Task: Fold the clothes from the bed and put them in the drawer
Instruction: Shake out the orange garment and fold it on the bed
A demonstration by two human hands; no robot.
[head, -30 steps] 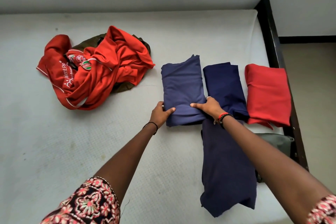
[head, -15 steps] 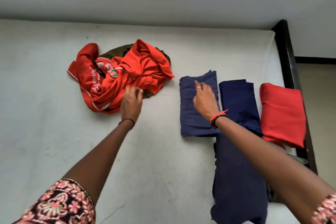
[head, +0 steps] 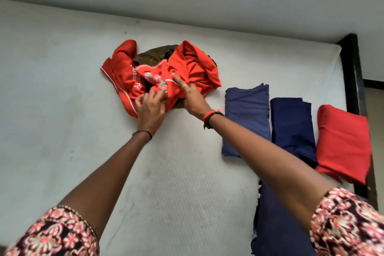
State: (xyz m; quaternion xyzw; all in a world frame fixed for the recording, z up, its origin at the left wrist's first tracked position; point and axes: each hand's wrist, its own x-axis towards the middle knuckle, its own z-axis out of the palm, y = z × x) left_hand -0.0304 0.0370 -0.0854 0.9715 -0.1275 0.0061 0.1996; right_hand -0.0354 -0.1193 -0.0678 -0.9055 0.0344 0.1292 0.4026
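A crumpled red shirt (head: 195, 64) with white lettering and badges lies on the white mattress (head: 62, 110), on top of an olive garment (head: 155, 56). My left hand (head: 150, 106) pinches the shirt's near edge. My right hand (head: 192, 95) lies on the shirt with the forefinger stretched out over the cloth. To the right sit three folded pieces side by side: a blue one (head: 246, 118), a navy one (head: 293, 124) and a red one (head: 344, 143).
A longer navy cloth (head: 276, 224) hangs off the mattress near my right arm. The dark bed frame (head: 353, 68) runs along the right side, with bare floor beyond it. A pale wall stands behind the bed.
My right hand left the folded blue piece and moved left onto the red shirt. My left hand moved from the blue piece to the shirt and took hold of its edge.
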